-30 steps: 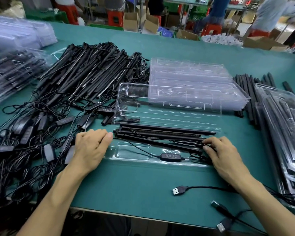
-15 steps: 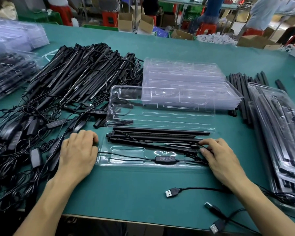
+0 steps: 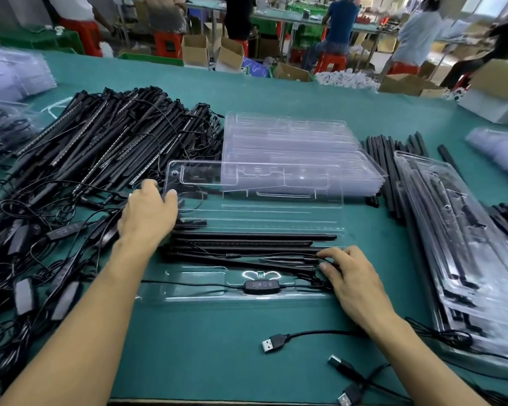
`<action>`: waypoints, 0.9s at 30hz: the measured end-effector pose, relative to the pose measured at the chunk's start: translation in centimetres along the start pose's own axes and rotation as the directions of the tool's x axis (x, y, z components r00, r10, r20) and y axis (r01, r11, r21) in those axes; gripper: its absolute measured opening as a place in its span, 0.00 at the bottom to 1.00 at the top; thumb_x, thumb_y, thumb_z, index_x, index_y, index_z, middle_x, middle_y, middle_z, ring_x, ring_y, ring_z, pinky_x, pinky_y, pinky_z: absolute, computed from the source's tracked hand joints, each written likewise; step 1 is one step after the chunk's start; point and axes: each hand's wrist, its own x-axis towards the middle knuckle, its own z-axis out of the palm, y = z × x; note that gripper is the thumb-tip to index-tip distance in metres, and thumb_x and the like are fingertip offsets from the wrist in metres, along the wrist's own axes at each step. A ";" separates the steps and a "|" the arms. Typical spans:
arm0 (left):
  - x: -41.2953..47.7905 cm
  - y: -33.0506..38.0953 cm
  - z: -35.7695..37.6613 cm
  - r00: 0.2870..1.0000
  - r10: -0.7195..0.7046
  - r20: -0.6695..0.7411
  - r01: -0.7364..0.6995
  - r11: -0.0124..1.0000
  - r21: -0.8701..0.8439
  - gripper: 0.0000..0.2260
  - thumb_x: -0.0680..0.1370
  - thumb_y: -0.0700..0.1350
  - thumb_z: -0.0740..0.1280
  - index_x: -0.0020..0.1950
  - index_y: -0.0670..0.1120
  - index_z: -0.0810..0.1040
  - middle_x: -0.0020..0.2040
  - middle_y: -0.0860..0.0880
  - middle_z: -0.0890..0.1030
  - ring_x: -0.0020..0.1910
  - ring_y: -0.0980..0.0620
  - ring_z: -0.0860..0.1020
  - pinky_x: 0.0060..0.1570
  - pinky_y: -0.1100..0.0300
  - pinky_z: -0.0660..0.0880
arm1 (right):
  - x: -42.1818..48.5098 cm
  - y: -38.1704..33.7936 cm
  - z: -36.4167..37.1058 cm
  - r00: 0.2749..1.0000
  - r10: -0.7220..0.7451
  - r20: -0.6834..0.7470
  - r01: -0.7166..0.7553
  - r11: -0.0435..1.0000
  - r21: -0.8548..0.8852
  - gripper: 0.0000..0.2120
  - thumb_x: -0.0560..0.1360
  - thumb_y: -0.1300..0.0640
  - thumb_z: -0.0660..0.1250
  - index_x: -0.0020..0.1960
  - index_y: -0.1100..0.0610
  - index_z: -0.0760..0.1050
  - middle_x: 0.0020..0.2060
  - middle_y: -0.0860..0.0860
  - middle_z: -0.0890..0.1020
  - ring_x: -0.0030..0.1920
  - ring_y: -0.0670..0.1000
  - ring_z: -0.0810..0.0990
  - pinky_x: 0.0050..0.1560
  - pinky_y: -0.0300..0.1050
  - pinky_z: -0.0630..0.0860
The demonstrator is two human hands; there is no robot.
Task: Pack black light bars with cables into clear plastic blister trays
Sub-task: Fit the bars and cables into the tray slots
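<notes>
Green matting covers the work table (image 3: 217, 356), with seated workers and cardboard boxes (image 3: 194, 51) beyond its far edge. At the middle of it lies an open clear blister tray (image 3: 188, 297), its lid (image 3: 276, 213) folded flat away from the person. Several black light bars (image 3: 247, 244) lie lengthwise in the tray, and an inline controller (image 3: 261, 285) sits in the near channel on its cable. The right hand (image 3: 354, 278) rests at the bars' right ends, bent fingertips on the cable loops; whether they pinch the cable cannot be told. The left hand (image 3: 150, 213) is at the lid's left edge, fingers loosely spread and thumb tip touching the plastic. A USB plug (image 3: 273, 344) lies on the matting nearer the person. Loose bars with cables (image 3: 109, 148) are heaped to the left, empty trays (image 3: 291, 142) are stacked behind the lid, and packed trays (image 3: 458, 244) lie to the right.
</notes>
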 end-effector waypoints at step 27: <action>-11.0 -8.0 -2.8 0.684 0.724 0.094 -0.721 0.649 0.243 0.34 0.69 0.76 0.57 0.58 0.51 0.80 0.45 0.55 0.79 0.52 0.48 0.76 0.55 0.48 0.69 | -1.8 -0.9 -2.3 0.987 -0.010 0.161 0.025 0.995 -0.095 0.13 0.82 0.49 0.57 0.64 0.50 0.72 0.62 0.47 0.75 0.61 0.54 0.75 0.62 0.50 0.73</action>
